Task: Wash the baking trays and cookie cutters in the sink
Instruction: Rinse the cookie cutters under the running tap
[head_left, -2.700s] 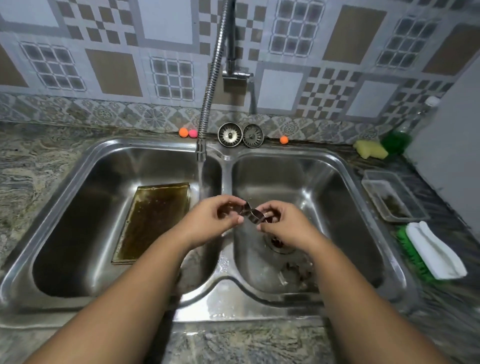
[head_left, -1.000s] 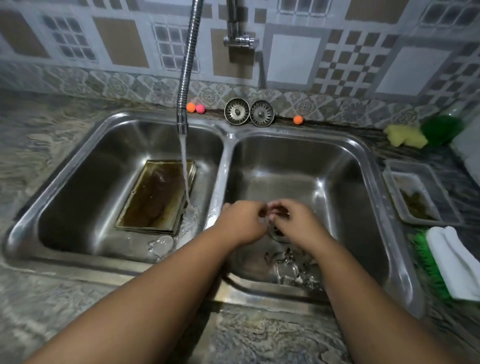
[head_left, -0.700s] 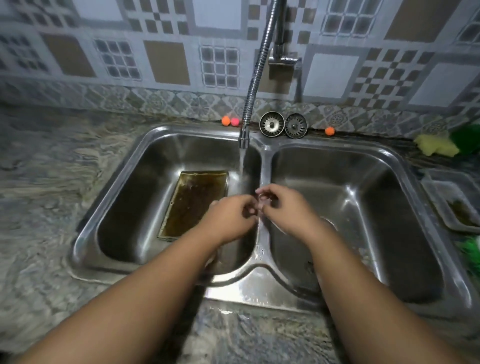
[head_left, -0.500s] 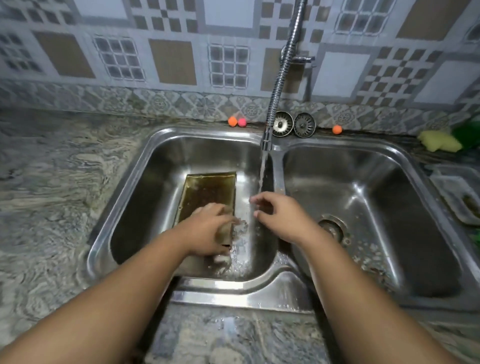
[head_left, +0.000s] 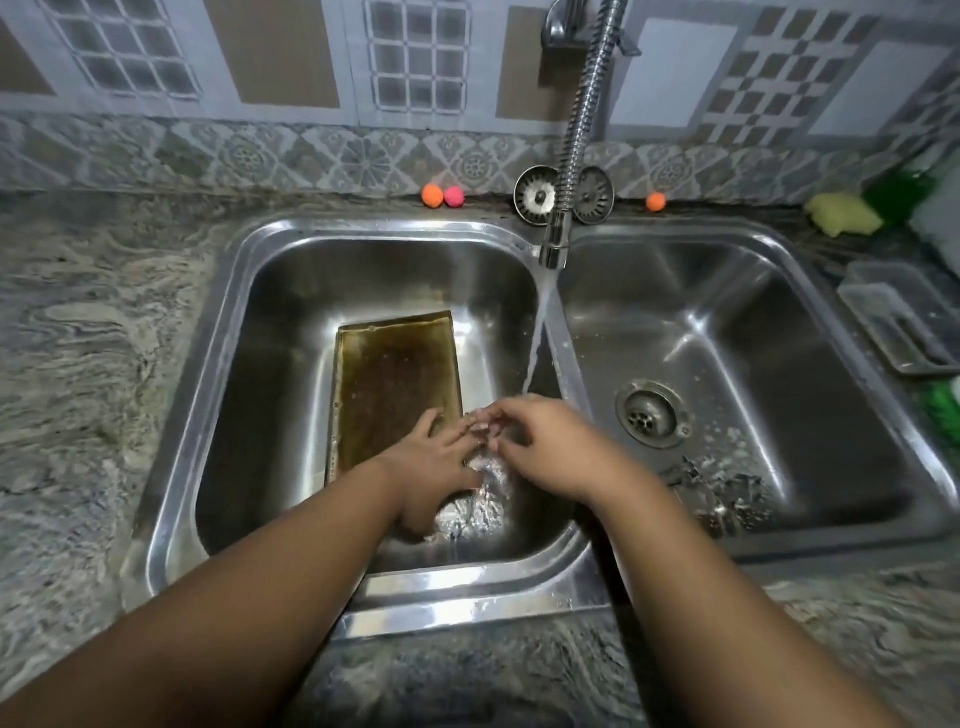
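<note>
Water runs from the flexible faucet (head_left: 555, 244) into the left basin of the steel double sink (head_left: 363, 228). My right hand (head_left: 545, 447) pinches a small metal cookie cutter (head_left: 480, 428) under the stream, mostly hidden by fingers. My left hand (head_left: 434, 465) lies palm down beside it, fingers spread and touching the cutter. A dirty brown baking tray (head_left: 397, 374) lies flat on the left basin floor, just left of my hands. Several more cookie cutters (head_left: 722, 493) lie in the right basin near its front.
The right basin's drain (head_left: 647, 418) is uncovered. Two strainer plugs (head_left: 537, 195) lean on the back ledge with small orange and pink balls (head_left: 441, 196). A yellow sponge (head_left: 841, 213) and a clear plastic container (head_left: 898, 322) sit on the right counter.
My hands moved from over the right basin to the left basin, under the running water. The view swung left with them. My left hand has spread out against the cutter.
</note>
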